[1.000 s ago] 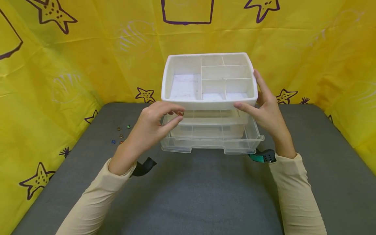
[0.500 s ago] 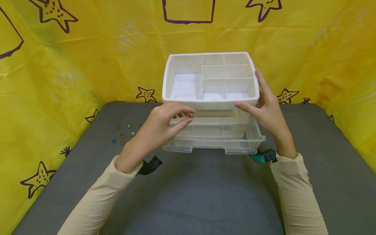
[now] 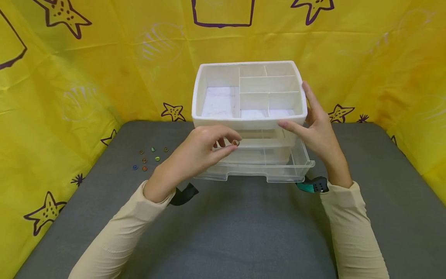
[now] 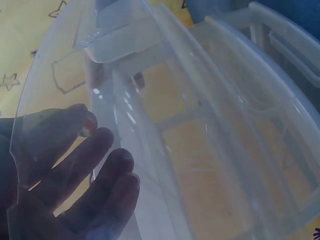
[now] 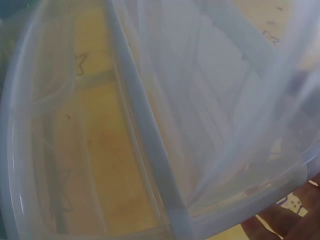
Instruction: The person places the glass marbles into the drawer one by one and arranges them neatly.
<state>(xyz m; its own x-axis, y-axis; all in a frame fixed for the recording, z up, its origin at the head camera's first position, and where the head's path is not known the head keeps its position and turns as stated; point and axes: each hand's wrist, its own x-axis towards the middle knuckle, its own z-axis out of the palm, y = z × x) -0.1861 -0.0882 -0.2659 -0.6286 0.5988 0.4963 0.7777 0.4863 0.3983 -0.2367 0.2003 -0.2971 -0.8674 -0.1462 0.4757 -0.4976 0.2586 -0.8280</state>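
My left hand point(image 3: 196, 155) pinches a small reddish glass marble point(image 3: 235, 143) between thumb and index finger, in front of the clear lower drawer. The left wrist view shows this marble point(image 4: 89, 124) at the fingertips, seen through clear plastic. My right hand point(image 3: 318, 133) holds the right front corner of a white compartment tray point(image 3: 244, 124), thumb on the front and fingers along the side. Under the tray, a clear plastic drawer point(image 3: 258, 170) juts forward. In the right wrist view, fingers of the right hand point(image 5: 285, 220) show at the lower right, by the plastic wall.
Several small coloured marbles lie on the grey table point(image 3: 223, 232) to the left, among them a blue marble point(image 3: 135, 167) and an orange marble point(image 3: 144, 168). A yellow patterned cloth point(image 3: 139, 77) hangs behind and along the sides.
My left hand has moved right and slightly down with the marble, across the front of the drawer. More marbles on the left are uncovered. The right hand stays on the tray.
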